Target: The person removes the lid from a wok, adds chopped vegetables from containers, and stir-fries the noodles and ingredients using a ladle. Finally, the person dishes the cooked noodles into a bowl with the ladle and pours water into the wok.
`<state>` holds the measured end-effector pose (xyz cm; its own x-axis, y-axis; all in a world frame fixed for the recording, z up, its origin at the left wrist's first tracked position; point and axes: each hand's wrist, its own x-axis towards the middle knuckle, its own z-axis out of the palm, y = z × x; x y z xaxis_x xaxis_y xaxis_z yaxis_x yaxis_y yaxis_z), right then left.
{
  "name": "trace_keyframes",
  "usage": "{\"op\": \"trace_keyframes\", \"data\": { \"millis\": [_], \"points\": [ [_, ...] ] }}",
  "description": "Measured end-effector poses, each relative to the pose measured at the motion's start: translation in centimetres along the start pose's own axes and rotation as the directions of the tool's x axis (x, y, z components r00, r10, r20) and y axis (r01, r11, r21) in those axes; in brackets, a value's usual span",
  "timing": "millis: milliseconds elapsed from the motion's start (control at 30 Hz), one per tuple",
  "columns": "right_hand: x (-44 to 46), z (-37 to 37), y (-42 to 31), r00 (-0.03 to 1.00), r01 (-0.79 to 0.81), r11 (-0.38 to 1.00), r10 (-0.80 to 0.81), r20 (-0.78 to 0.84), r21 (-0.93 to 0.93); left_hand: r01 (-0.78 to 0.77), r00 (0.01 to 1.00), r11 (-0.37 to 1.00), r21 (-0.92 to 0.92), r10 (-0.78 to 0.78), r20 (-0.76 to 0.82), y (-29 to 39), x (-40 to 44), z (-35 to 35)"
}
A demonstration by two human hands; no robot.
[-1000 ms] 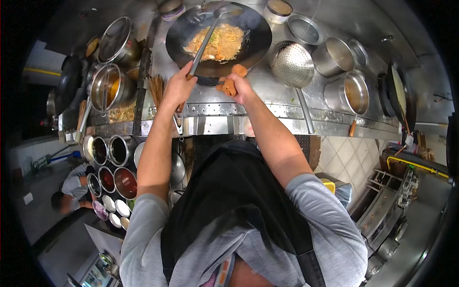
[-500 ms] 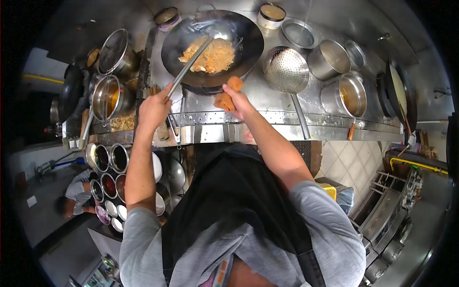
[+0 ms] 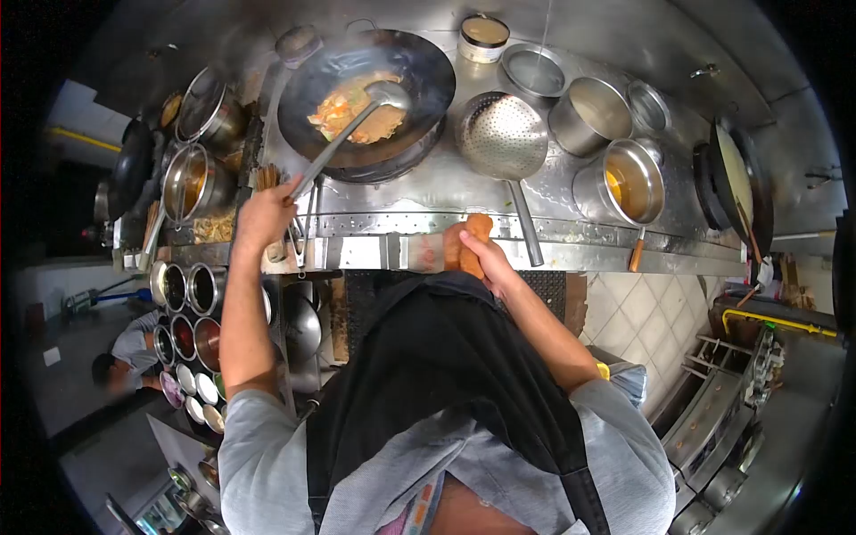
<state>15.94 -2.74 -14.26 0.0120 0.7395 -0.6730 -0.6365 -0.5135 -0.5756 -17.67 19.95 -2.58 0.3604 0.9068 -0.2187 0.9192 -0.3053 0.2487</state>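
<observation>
My left hand (image 3: 265,216) is closed round the handle of a metal ladle (image 3: 332,144), which reaches up into a large dark wok (image 3: 423,107). The ladle's bowl lies over the noodles (image 3: 343,105), which are mixed with orange and green bits and spread in the wok's middle. My right hand (image 3: 492,260) grips a folded orange cloth (image 3: 479,227) at the counter's front edge, close to my black apron and apart from the wok. A perforated strainer (image 3: 504,138) rests right of the wok, its long handle pointing toward me.
Two steel pots (image 3: 588,116) (image 3: 635,192) and a metal lid (image 3: 533,69) stand on the steel counter (image 3: 392,201) at right. A tin (image 3: 484,37) sits behind the wok. Several seasoning containers (image 3: 206,292) are at lower left. Another person (image 3: 138,357) is farther left.
My right hand has left the wok's near rim and come back toward my body with the cloth. The ladle's bowl now shows over the noodles. The whole view has shifted slightly.
</observation>
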Motion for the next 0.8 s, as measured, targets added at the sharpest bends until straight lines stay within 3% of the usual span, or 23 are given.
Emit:
{"op": "trace_keyframes", "data": {
  "millis": [33,133,233,300,433,567,633,733,800],
  "points": [
    [-0.3,-1.1,0.1,1.000,-0.008,1.000,0.008,0.007,-0.001,-0.007,0.999,0.992,0.125,0.012,-0.044,0.3,-0.6,-0.8],
    [-0.8,-3.5,0.4,1.000,-0.017,1.000,0.017,0.020,-0.004,0.081,0.993,0.981,0.176,-0.064,-0.102,1.8,-0.5,0.3],
    [-1.1,-4.2,0.4,1.000,-0.003,1.000,0.003,0.025,-0.001,0.086,0.968,0.994,-0.066,-0.099,-0.232,2.8,1.6,3.7],
    [-1.2,-4.2,0.4,0.999,-0.001,1.000,0.001,0.037,-0.003,0.102,0.954,0.989,-0.107,-0.128,-0.271,2.2,4.5,6.9],
    [-1.3,-3.7,0.8,0.997,-0.046,0.999,0.048,0.063,-0.026,0.213,0.966,0.975,-0.059,-0.219,-0.140,3.7,5.9,9.2],
    [-1.5,-2.4,1.7,0.998,-0.034,0.991,0.041,0.046,-0.132,0.235,0.971,0.956,-0.173,-0.241,-0.011,3.1,4.3,10.8],
    [-2.4,-0.8,1.8,0.998,-0.022,0.980,0.031,0.046,-0.195,0.053,0.938,0.983,-0.175,-0.109,-0.328,2.9,1.1,11.0],
    [-0.9,-2.4,3.5,0.998,0.009,0.948,0.012,0.066,-0.317,-0.007,0.851,0.962,-0.272,-0.137,-0.507,2.8,-6.1,6.3],
    [-0.8,-3.6,3.8,0.993,-0.065,0.927,0.095,0.063,-0.369,-0.059,0.785,0.923,-0.380,-0.192,-0.589,-0.1,-11.7,3.3]
  ]
}}
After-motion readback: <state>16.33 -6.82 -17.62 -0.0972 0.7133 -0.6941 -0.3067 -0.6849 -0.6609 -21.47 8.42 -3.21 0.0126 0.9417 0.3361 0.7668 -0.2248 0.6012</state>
